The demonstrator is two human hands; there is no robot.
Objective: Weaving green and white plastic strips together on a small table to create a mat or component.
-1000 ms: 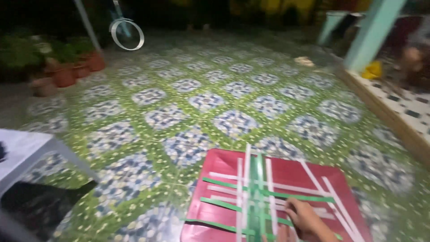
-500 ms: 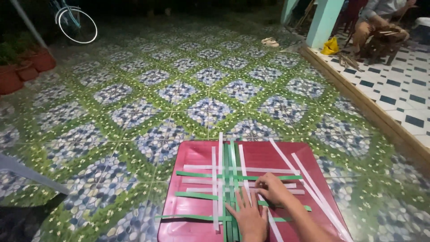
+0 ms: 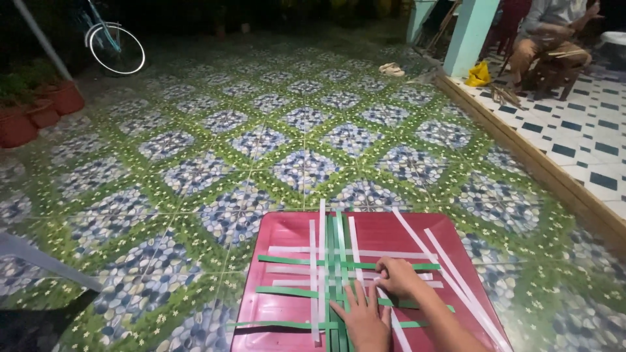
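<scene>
Here the left hand lies flat, fingers spread, pressing the woven green and white strips against the red tabletop. Just beside it, the right hand curls its fingers, pinching a white strip within the weave. Loose white strips lie right of both hands.

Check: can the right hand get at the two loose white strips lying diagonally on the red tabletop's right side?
Probably yes. The right hand sits just left of the loose white strips, with only bare red tabletop between them; the left hand is flat on the weave.
</scene>
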